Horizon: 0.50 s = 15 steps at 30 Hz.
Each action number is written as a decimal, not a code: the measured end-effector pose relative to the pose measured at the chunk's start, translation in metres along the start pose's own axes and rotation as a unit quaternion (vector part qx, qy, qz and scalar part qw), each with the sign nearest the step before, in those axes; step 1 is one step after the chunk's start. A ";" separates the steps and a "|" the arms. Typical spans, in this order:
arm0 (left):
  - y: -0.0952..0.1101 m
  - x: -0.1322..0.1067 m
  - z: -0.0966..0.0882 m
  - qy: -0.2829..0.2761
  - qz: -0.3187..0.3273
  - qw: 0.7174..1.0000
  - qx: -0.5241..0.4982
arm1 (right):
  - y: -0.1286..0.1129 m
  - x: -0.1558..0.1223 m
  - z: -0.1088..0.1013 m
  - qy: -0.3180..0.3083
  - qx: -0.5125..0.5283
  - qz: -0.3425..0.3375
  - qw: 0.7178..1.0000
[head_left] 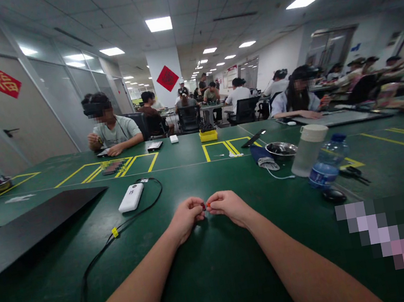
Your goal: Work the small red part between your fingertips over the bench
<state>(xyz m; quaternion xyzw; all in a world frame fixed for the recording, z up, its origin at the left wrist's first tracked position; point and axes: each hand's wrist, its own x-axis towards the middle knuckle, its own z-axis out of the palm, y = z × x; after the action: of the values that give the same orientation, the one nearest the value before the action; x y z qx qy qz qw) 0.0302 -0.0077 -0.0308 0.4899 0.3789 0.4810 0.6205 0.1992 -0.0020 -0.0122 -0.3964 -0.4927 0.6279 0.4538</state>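
Observation:
My left hand (pixel 188 218) and my right hand (pixel 231 207) meet fingertip to fingertip over the green table. The left fingers are pinched on a small dark red piece (pixel 203 207). Between my right thumb and forefinger sits a small orange-red piece (pixel 208 205). Both pieces are mostly covered by fingers and too small to name. Whether they touch each other, I cannot tell. Left of my hands lies a white power bank (pixel 131 198) with a black cable (pixel 140 214) curving toward me.
A black panel (pixel 39 224) lies at the left. To the right stand a frosted bottle (pixel 308 152), a water bottle (pixel 328 162), a metal bowl (pixel 282 149) and a black mouse (pixel 334 195). A yellow box (pixel 208 135) is farther back. Two people sit across the table.

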 end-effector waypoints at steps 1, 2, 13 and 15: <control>0.000 0.000 0.000 0.000 -0.002 1.000 0.002 | 0.000 0.000 0.000 -0.001 -0.002 0.000 1.000; 0.000 0.000 0.000 -0.001 -0.004 1.000 0.005 | 0.001 0.000 0.000 -0.002 -0.004 -0.001 1.000; 0.000 0.000 0.001 -0.002 0.018 0.999 0.032 | 0.002 0.001 -0.001 -0.008 -0.017 -0.010 1.000; 0.000 0.000 0.000 -0.003 0.011 1.000 0.023 | 0.001 0.001 0.000 -0.003 -0.017 -0.008 1.000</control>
<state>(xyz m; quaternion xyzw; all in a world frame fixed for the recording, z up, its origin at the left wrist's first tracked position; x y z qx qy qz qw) 0.0306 -0.0074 -0.0306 0.5098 0.3822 0.4775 0.6050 0.1992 -0.0014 -0.0130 -0.3977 -0.5078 0.6173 0.4505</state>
